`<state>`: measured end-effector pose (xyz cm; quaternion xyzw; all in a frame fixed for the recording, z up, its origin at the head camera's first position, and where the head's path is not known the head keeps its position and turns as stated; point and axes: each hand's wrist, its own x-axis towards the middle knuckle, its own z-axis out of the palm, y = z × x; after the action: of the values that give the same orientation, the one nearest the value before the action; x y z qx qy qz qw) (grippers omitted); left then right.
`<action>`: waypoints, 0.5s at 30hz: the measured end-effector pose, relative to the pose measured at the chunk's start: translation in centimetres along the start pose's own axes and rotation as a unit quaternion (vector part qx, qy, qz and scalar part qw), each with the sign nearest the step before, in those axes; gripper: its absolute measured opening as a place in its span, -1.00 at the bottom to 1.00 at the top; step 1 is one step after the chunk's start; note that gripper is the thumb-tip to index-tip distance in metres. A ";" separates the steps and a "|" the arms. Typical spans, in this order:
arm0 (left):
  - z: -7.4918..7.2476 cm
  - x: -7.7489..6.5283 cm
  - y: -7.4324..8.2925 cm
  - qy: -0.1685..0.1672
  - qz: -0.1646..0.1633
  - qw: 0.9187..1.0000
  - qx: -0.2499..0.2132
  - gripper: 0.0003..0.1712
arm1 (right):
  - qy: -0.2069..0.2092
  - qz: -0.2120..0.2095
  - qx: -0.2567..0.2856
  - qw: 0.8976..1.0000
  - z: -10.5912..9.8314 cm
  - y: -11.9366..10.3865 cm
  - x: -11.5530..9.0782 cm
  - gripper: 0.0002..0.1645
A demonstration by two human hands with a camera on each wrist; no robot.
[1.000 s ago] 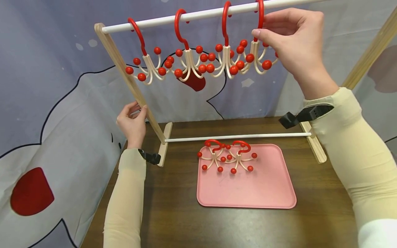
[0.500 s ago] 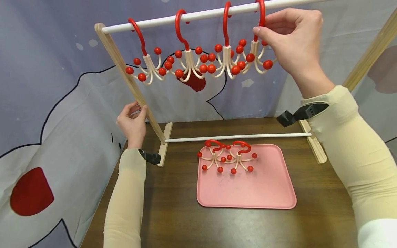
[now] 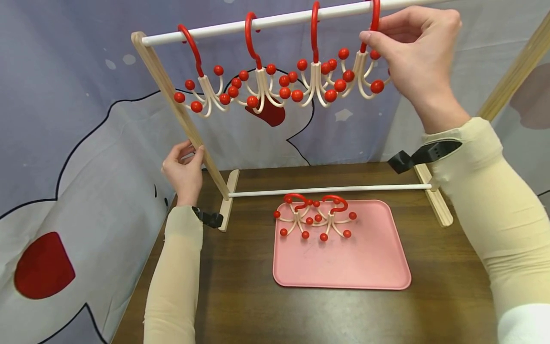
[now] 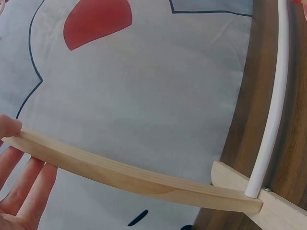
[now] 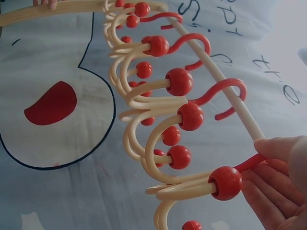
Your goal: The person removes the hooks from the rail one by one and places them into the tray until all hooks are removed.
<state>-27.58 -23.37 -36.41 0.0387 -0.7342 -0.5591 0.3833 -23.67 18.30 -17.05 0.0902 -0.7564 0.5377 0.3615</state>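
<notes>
My right hand (image 3: 423, 52) pinches the red hook of a multi-arm hanger (image 3: 361, 59) between thumb and fingers. That hanger has cream curved arms tipped with red balls, and its hook is over the white top rod (image 3: 283, 20). Three matching hangers (image 3: 315, 79) hang in a row to its left. In the right wrist view, my right hand (image 5: 280, 184) is at the hook, close to the rod. My left hand (image 3: 185, 167) holds the left wooden post (image 3: 182, 117) of the rack, thumb on one side and fingers on the other, also seen on the post (image 4: 120, 170) in the left wrist view.
A pink tray (image 3: 343, 267) rests on the brown wooden table (image 3: 301, 315), with two more hangers (image 3: 330, 220) lying at its back left. Behind it runs the white lower bar (image 3: 326, 190). The right post (image 3: 515, 71) stands beyond my right arm; a patterned curtain (image 3: 107, 167) surrounds the table.
My right hand has moved the rightmost hanger to the right along the rod, widening the gap to its neighbour. Middle hangers have shifted or turned slightly. My left hand stays on the post.
</notes>
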 end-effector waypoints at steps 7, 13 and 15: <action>0.0 0.1 -0.1 0.003 0.009 1.000 0.004 -0.76 | 0.021 -0.017 0.018 0.999 -0.8 0.4 0.6 -0.81; 0.0 0.2 -0.3 0.003 0.019 1.000 0.010 -0.77 | 0.037 -0.026 0.045 0.998 -1.7 1.3 1.4 -0.83; 0.0 0.2 -0.3 0.003 0.018 1.000 0.011 -0.77 | 0.043 -0.034 0.044 0.998 -2.1 1.5 1.4 -0.84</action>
<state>-27.84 -23.56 -36.58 0.0319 -0.7398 -0.5437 0.3952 -24.55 21.10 -16.96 0.1089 -0.7124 0.5612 0.4071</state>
